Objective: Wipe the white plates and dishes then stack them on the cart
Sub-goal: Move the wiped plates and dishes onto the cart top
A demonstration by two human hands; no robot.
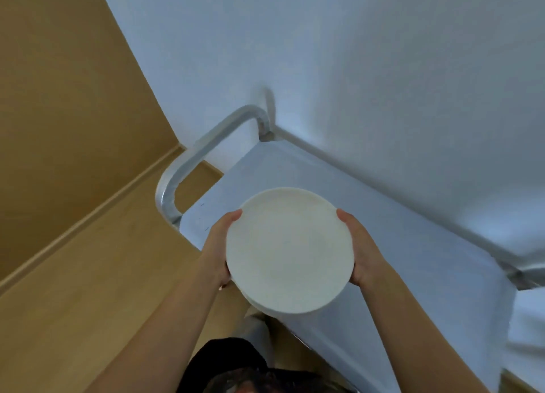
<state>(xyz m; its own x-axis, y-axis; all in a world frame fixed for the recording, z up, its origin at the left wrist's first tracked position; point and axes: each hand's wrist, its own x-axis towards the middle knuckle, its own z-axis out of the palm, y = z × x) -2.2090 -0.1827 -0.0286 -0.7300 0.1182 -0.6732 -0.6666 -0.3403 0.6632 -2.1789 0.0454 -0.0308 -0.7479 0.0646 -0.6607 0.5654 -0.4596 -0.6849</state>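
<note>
Head view shows both hands holding a white plate stack (289, 251) above the cart (413, 260): the left hand (216, 251) clamps its left rim, the right hand (364, 251) its right rim. Stacking looks to be the step in hand; next, lower it level onto the cart top. Open surface lies far and right; the handle rail (188, 168) and near edge sit close.

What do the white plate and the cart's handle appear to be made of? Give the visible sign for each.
White plate: probably glazed ceramic or melamine, judging by its smooth, even off-white face and thick rim; the look leaves it open. Cart handle: metal tube, likely steel or aluminium, with a silvery-grey sheen and a smooth bend.
</note>
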